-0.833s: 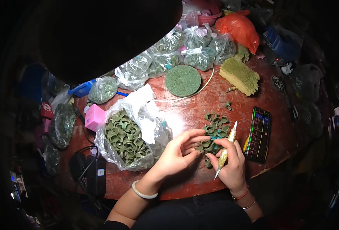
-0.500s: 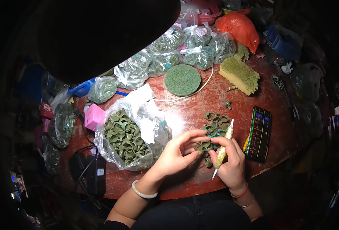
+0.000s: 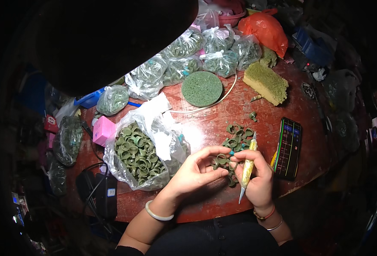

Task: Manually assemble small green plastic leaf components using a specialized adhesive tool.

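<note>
My left hand (image 3: 197, 170), curled with thumb and fingers bent, holds a few dark green rings (image 3: 221, 160) over the table. A double-ended pen-like tool (image 3: 248, 167) with a yellow marbled handle and pointed pale tips is held in my right hand (image 3: 258, 181). A small teal bit (image 3: 232, 152) shows where the fingertips of both hands come close; which hand grips it I cannot tell. Just beyond the hands lies a loose heap of similar green rings (image 3: 238, 135). To the left, an open clear plastic bag (image 3: 167, 173) is full of them.
A phone (image 3: 287, 149) lies right of my hands. Farther back are a round green pad (image 3: 202, 88), a yellow sponge block (image 3: 265, 83) and several tied clear bags (image 3: 220, 63). A pink block (image 3: 104, 131) sits beside the open bag. A dark lamp-like shape hides the upper left.
The tool in my right hand has tilted more upright and shifted slightly down. The rings in my left hand have moved a little left, and the teal bit now shows at the fingertips.
</note>
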Motion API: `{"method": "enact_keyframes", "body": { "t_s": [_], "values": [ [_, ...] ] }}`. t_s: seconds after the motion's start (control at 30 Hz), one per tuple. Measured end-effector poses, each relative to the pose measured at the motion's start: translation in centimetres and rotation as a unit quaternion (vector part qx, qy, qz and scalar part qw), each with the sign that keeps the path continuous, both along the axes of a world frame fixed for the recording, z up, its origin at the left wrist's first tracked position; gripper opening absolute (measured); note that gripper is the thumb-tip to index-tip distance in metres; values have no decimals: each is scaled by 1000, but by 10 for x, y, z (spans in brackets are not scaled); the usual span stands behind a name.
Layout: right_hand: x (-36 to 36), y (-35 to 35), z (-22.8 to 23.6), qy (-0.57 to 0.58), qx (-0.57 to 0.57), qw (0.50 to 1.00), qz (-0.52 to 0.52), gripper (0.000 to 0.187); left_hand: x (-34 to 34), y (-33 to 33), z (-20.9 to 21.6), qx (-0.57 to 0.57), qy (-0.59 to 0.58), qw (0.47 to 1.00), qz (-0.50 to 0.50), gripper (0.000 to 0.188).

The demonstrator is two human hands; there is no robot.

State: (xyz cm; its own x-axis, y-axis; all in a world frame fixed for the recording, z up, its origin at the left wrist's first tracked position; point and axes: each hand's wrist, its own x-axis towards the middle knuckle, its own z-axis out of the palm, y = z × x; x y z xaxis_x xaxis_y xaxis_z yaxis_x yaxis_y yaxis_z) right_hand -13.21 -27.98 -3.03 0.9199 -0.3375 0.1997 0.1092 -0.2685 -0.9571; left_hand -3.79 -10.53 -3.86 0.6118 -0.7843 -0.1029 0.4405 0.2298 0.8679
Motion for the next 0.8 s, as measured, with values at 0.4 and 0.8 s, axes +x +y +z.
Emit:
{"method": "enact_keyframes", "body": {
  "t_s": [0.4,0.8],
  "values": [
    [5,2,6,-19,-34,998,51,34,-1,0,1,34,29,999,25,29],
    [3,-1,10,-43,10,993,111,40,3,2,2,8,120,992,-24,37]
  ]
}}
